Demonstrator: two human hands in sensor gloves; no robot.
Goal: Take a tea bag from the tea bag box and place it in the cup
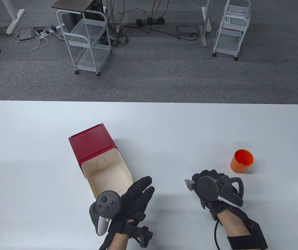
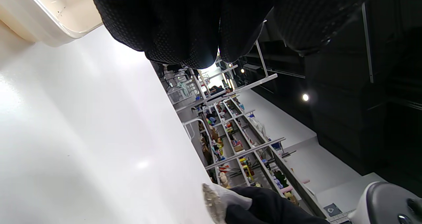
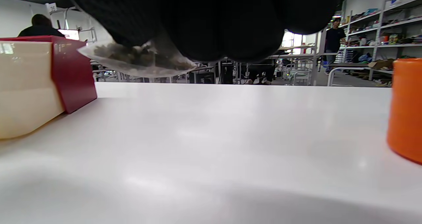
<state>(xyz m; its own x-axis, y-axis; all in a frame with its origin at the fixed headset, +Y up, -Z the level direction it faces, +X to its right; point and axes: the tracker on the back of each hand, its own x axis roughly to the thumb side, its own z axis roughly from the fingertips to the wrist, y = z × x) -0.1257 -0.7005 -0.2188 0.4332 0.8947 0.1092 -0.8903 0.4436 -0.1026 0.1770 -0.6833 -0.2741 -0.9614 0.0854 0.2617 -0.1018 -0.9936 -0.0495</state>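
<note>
The tea bag box point(image 1: 104, 164) lies open on the white table, red outside, cream inside, its lid folded back; no tea bag shows inside it. It also shows in the right wrist view point(image 3: 29, 85). My right hand point(image 1: 206, 182) holds a clear tea bag point(image 1: 189, 183) above the table, between the box and the orange cup point(image 1: 241, 160). The tea bag shows in the right wrist view point(image 3: 135, 61) and the left wrist view point(image 2: 217, 201). The cup stands upright to the right point(image 3: 407, 108). My left hand point(image 1: 138, 192) is open, fingers stretched out, beside the box's near right corner.
The table's far edge point(image 1: 149, 102) runs across the middle of the table view. Beyond it are carpet, two white wire carts point(image 1: 86, 39) and cables. Shelving fills the background of the wrist views.
</note>
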